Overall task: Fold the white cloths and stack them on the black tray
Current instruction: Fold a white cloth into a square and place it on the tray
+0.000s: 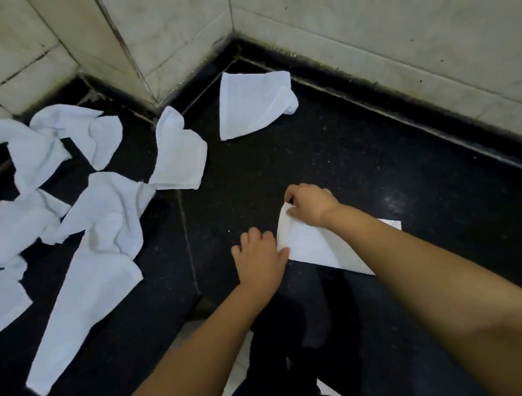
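A white cloth (317, 246) lies partly folded on the black counter just in front of me. My right hand (309, 204) pinches its far left corner and lifts that edge. My left hand (258, 255) pinches the near left edge of the same cloth. My right forearm covers part of the cloth. Several crumpled white cloths (103, 218) lie loose on the left of the counter. One more white cloth (253, 103) lies near the back corner. No black tray shows in this view.
The black stone counter (376, 162) runs into a corner of pale tiled walls (364, 24). A seam in the counter (187, 236) runs just left of my hands. The counter's front edge and pale floor show below my arms.
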Motion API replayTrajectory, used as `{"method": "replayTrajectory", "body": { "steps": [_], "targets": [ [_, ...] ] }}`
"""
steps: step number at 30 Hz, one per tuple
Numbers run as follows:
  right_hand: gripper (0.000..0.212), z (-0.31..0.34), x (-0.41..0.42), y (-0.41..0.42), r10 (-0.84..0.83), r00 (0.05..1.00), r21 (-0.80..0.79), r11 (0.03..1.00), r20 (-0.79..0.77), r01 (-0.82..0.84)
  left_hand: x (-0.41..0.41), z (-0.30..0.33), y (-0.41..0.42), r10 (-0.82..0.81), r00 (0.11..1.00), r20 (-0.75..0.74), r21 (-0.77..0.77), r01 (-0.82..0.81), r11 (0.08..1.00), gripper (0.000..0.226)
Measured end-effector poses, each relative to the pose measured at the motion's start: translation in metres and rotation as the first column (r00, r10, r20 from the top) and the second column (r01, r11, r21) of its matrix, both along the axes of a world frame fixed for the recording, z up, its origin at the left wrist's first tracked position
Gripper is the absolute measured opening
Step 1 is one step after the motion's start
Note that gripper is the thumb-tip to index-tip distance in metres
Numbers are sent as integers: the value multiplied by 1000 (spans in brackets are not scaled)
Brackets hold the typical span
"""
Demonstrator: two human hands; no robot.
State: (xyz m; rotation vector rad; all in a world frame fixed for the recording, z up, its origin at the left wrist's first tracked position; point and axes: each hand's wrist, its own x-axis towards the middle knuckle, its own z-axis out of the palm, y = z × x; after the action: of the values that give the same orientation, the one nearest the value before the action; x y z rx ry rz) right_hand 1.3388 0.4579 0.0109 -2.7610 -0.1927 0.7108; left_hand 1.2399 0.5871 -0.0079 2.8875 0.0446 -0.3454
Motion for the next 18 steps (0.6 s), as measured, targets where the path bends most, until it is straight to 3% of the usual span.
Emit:
{"method": "replayTrajectory", "body": {
  "steps": [3, 6, 7, 10, 13, 18],
  "targets": [
    [30, -1, -2, -1, -12, 1000, -11, 1000, -21, 11, 0, 4, -3, 18, 1000, -14, -53, -19, 998, 27],
    [18, 11, -5, -13, -102, 994, 184, 977, -27, 105, 2, 12, 3, 95, 995, -28, -290, -99, 952, 11],
    [7, 18, -7, -20, -145, 989, 282, 948, -31, 148, 4, 16, 6, 144, 989, -46, -419, -150, 896, 10],
    [9, 47, -10, -43, -255, 963, 545, 797, -85, 259, 16, 37, 13, 270, 961, -66, -702, -237, 671, 10],
    [4, 79, -19, -69, -299, 949, 682, 674, -98, 283, 31, 69, 9, 266, 964, 6, -821, -147, 552, 10],
    [14, 117, -45, -96, -415, 910, 838, 501, 13, 217, 37, 118, -7, 178, 969, 169, -876, 65, 477, 8]
  ]
}}
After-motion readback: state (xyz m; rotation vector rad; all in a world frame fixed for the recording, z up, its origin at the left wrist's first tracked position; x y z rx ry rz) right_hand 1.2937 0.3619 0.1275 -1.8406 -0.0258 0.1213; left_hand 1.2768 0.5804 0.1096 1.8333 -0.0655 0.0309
